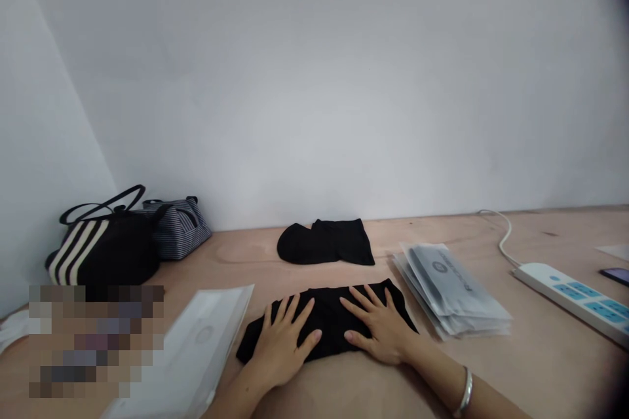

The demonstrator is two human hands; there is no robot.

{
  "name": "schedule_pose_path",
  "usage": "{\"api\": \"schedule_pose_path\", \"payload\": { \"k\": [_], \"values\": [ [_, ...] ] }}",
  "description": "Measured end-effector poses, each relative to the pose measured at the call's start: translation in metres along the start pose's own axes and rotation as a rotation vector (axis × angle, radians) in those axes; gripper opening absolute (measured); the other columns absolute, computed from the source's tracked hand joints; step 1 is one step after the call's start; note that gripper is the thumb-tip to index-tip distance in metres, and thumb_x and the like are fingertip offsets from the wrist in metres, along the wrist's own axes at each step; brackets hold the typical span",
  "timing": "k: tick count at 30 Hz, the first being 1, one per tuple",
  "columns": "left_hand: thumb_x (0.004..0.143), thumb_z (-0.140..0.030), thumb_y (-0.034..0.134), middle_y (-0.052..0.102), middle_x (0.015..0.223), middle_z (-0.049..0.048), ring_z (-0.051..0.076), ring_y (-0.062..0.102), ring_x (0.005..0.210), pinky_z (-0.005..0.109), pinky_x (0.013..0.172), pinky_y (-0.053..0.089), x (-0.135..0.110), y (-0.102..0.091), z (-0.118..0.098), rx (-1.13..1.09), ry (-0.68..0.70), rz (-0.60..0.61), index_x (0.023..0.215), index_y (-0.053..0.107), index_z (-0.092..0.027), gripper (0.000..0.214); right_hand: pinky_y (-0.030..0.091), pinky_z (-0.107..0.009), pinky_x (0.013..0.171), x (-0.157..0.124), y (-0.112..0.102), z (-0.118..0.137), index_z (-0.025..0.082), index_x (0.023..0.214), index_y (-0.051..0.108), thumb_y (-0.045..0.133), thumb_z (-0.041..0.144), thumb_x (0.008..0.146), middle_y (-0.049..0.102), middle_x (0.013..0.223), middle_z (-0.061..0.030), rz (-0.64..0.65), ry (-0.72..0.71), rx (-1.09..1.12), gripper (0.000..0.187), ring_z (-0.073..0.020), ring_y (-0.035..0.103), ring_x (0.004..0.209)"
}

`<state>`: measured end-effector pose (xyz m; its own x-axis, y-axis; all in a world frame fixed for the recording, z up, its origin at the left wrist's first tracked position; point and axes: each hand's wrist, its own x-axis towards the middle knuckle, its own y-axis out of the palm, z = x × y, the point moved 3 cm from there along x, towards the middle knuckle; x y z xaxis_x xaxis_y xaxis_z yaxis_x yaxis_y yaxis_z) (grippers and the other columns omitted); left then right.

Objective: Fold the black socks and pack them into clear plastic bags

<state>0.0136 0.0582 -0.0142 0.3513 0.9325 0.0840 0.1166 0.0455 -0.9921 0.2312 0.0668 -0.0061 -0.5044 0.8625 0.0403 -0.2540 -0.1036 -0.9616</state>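
Smoothly flattened black fabric [327, 321] under left hand [285, 340] and right hand [378, 330]

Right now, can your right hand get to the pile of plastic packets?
Probably yes. The right hand lies flat on the black cloth, and the pile of plastic packets sits close beside it on the plywood tabletop. Nothing seems to stand between them, so a short slide sideways looks enough.
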Motion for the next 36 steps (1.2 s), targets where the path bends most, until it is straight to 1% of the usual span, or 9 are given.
{"api": "schedule_pose_path", "payload": {
  "k": [3, 6, 11, 19, 25, 28, 32, 34, 36],
  "values": [
    [0.087, -0.056, 0.023, 0.027, 0.141, 0.0075, 0.028, 0.020, 0.129, 0.051, 0.101, 0.015, 0.001, -0.007, 0.004, 0.015, -0.037, -0.022, 0.134, 0.027, -0.030, 0.054, -0.001, -0.068, 0.092, 0.002, -0.003, 0.001, 0.033, 0.134, 0.026, 0.029, 0.068, 0.077, 0.019, 0.143, -0.0071, 0.033, 0.025, 0.010, 0.067, -0.0375, 0.008, 0.129],
    [0.090, -0.040, 0.025, 0.038, 0.134, 0.0107, 0.027, 0.034, 0.122, 0.044, 0.097, 0.026, -0.001, -0.020, 0.015, 0.055, -0.189, -0.072, 0.132, 0.034, -0.023, 0.046, 0.003, -0.064, 0.095, 0.006, -0.012, 0.013, 0.025, 0.131, 0.037, 0.027, 0.062, 0.082, 0.025, 0.141, -0.0109, -0.027, 0.048, 0.008, 0.062, -0.0352, 0.013, 0.129],
    [0.078, -0.015, 0.036, 0.052, 0.111, 0.0144, 0.026, 0.051, 0.101, 0.035, 0.082, 0.040, -0.005, -0.028, 0.033, 0.077, -0.332, -0.026, 0.125, 0.041, -0.013, 0.048, 0.003, -0.052, 0.103, 0.022, -0.014, 0.049, 0.023, 0.129, 0.038, 0.027, 0.050, 0.087, 0.033, 0.138, -0.0077, -0.114, -0.124, 0.053, 0.051, -0.0246, 0.022, 0.128],
    [0.079, -0.039, 0.041, 0.058, 0.107, 0.0139, 0.032, 0.057, 0.094, 0.042, 0.074, 0.042, -0.013, -0.039, 0.040, 0.017, -0.414, 0.022, 0.127, 0.040, -0.020, 0.051, -0.005, -0.068, 0.091, 0.040, 0.015, 0.059, 0.031, 0.137, 0.018, 0.028, 0.071, 0.075, 0.017, 0.144, -0.0081, 0.092, -0.121, 0.093, 0.074, -0.0350, 0.005, 0.130],
    [0.060, -0.014, 0.050, 0.064, 0.098, 0.0081, 0.027, 0.059, 0.092, 0.034, 0.074, 0.043, -0.023, -0.053, 0.054, -0.201, -0.311, 0.091, 0.111, 0.049, -0.018, 0.051, -0.005, -0.073, 0.085, 0.043, 0.020, 0.063, 0.035, 0.133, 0.027, 0.032, 0.075, 0.070, 0.021, 0.143, -0.0075, 0.025, -0.070, 0.078, 0.074, -0.0407, 0.006, 0.128],
    [0.062, -0.011, 0.047, 0.065, 0.093, 0.0042, 0.023, 0.061, 0.087, 0.031, 0.072, 0.044, -0.018, -0.057, 0.054, -0.342, -0.290, -0.034, 0.102, 0.051, -0.020, 0.042, -0.006, -0.073, 0.085, 0.045, 0.023, 0.068, 0.036, 0.133, 0.027, 0.031, 0.073, 0.073, 0.021, 0.143, -0.0075, 0.001, -0.038, 0.070, 0.071, -0.0414, 0.005, 0.128],
    [0.064, -0.016, 0.050, 0.063, 0.088, 0.0027, 0.020, 0.062, 0.080, 0.031, 0.071, 0.047, -0.007, -0.054, 0.041, -0.622, -0.283, -0.360, 0.103, 0.048, -0.020, 0.040, -0.005, -0.072, 0.086, 0.044, 0.021, 0.069, 0.035, 0.133, 0.027, 0.037, 0.068, 0.074, 0.022, 0.142, -0.0078, -0.008, -0.043, 0.093, 0.068, -0.0396, 0.006, 0.128],
    [0.062, -0.020, 0.056, 0.062, 0.093, 0.0049, 0.019, 0.063, 0.080, 0.032, 0.071, 0.049, -0.003, -0.044, 0.032, -0.873, -0.283, -0.468, 0.109, 0.044, -0.018, 0.049, 0.002, -0.068, 0.092, 0.041, 0.015, 0.065, 0.032, 0.134, 0.026, 0.046, 0.061, 0.073, 0.025, 0.141, -0.0089, -0.002, -0.077, 0.135, 0.070, -0.0363, 0.015, 0.128],
    [0.059, -0.023, 0.061, 0.062, 0.097, 0.0077, 0.020, 0.063, 0.084, 0.033, 0.074, 0.051, 0.001, -0.032, 0.024, -1.093, -0.283, -0.485, 0.107, 0.048, -0.016, 0.050, 0.016, -0.056, 0.098, 0.034, 0.005, 0.054, 0.026, 0.133, 0.029, 0.053, 0.048, 0.074, 0.029, 0.139, -0.0103, -0.075, -0.083, 0.162, 0.068, -0.0299, 0.027, 0.124]
  ]
}}
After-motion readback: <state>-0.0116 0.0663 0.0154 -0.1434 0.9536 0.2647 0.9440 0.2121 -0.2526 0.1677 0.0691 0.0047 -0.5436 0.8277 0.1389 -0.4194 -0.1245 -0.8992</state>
